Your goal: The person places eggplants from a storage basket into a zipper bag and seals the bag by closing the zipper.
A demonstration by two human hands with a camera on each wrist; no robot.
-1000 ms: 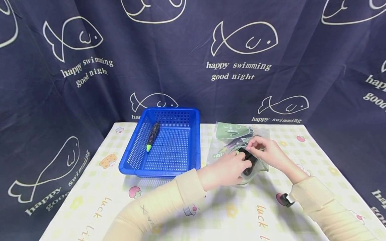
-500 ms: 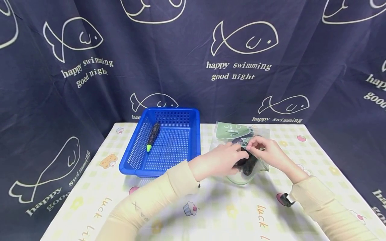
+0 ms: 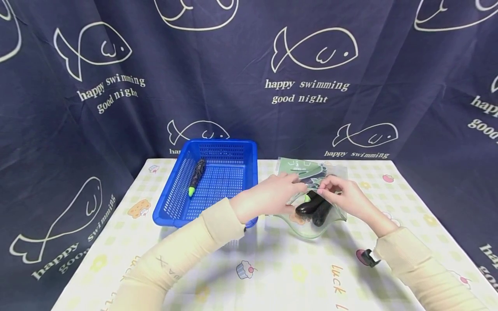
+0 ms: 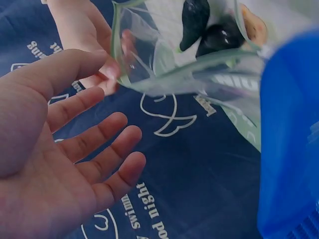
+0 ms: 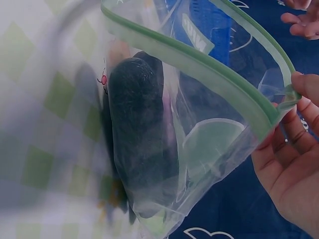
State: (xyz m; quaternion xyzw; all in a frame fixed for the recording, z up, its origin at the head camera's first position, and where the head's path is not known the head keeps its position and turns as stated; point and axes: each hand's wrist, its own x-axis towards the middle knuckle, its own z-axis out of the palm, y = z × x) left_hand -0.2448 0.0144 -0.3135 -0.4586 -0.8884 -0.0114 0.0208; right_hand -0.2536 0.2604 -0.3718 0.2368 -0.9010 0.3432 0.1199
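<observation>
A clear zip bag (image 3: 311, 233) with green edging and print lies on the right of the table, its mouth spread toward me. Two dark, glossy eggplants (image 3: 308, 208) show inside it, one with a bright green stem end. My right hand (image 3: 344, 196) pinches the bag's green zip edge (image 5: 199, 64) at a corner, thumb against fingertips. Over the bag's left side is my left hand (image 3: 272, 194), holding nothing. In the left wrist view its fingers (image 4: 107, 134) are spread and loosely bent, apart from the bag.
Left of the bag stands a blue perforated basket (image 3: 254, 172). Along its left inner side lies another dark eggplant (image 3: 197, 173) with a green end. A checked tablecloth (image 3: 280, 280) covers the table, and a navy fish-print curtain (image 3: 233, 86) hangs behind it.
My left hand has drawn back out of the bag mouth, up and to the left, leaving an eggplant in the bag. The right hand stays at the bag's edge.
</observation>
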